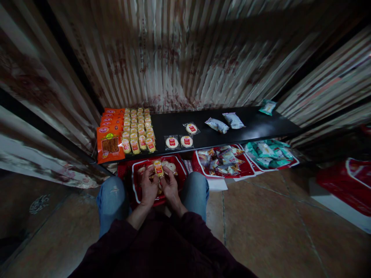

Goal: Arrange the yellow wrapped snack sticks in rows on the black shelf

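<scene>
Between my knees, my left hand [149, 188] and my right hand [171, 186] hold a small yellow snack packet [158, 168] with a red label by its two sides. Both hands are closed at the fingertips around it, above a red basket [182, 172] with a white rim. Round pale packaged cakes [171, 167] lie in that basket, partly hidden by my hands. On the black shelf [185, 116] just ahead stand rows of similar yellow packets [138, 129]. Three round white wrapped cakes [186, 141] lie to their right.
Orange snack bags [110, 144] line the shelf's left end. Two whitish packets [233, 120] and one teal packet [267, 107] lie farther right. Below sit a red basket of striped packets [223, 160] and another of teal packets [269, 153]. A red container [344, 189] stands at far right.
</scene>
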{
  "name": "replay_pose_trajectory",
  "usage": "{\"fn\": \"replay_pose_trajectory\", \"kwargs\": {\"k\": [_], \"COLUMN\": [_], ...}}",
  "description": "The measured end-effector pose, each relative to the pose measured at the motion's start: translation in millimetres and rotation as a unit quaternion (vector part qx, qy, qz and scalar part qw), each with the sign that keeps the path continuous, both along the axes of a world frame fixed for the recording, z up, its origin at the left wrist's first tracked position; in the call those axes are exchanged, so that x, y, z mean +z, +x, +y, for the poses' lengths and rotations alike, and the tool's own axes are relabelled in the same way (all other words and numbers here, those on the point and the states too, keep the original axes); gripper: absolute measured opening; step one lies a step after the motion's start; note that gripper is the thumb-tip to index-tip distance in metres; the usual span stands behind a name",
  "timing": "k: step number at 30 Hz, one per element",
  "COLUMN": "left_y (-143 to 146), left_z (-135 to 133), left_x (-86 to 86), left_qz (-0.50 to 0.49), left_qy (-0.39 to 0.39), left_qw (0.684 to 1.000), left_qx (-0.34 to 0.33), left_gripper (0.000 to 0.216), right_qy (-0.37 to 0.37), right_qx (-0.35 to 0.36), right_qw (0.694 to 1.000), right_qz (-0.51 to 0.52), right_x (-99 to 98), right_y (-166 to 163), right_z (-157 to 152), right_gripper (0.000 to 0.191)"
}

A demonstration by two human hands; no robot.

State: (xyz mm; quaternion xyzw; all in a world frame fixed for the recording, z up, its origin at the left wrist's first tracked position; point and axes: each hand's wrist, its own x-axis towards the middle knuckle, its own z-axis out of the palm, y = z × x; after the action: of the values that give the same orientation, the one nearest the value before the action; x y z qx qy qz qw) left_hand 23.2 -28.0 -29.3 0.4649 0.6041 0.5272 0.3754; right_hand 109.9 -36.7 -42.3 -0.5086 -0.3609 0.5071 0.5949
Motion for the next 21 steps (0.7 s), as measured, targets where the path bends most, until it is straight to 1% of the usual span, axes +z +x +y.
{"fn": "replay_pose_trajectory", "kwargs": {"k": [2, 6, 13, 15, 21], "left_y": [0, 1, 5, 5, 5], "left_z": [2, 4, 8, 9, 12], "left_x": [4.5, 8.1, 16.9, 16.6, 8.0], "left_qz": [-0.002, -0.017, -0.071, -0.073, -0.058], "left_qy": [-0.003, -0.019, -0.046, -0.048, -0.060], "left_qw": [1.000, 1.000, 0.996, 0.996, 0.996], "left_qx": [0.001, 0.005, 0.007, 0.012, 0.021], "left_gripper": [0.029, 0.029, 0.026, 0.025, 0.022], "right_qy": [-0.005, -0.001, 0.017, 0.023, 0.038], "right_qx": [0.003, -0.001, -0.010, -0.014, -0.004], "right_qw": [1.000, 1.000, 1.000, 1.000, 0.997], "right_qz": [0.018, 0.028, 0.000, -0.009, -0.064], "right_x": [4.6, 10.4, 9.9, 9.6, 11.4], "right_y": [0, 1, 3, 4, 5], "right_z": [1, 2, 5, 6, 7], "right_gripper": [0.046, 0.044, 0.041, 0.040, 0.038]}}
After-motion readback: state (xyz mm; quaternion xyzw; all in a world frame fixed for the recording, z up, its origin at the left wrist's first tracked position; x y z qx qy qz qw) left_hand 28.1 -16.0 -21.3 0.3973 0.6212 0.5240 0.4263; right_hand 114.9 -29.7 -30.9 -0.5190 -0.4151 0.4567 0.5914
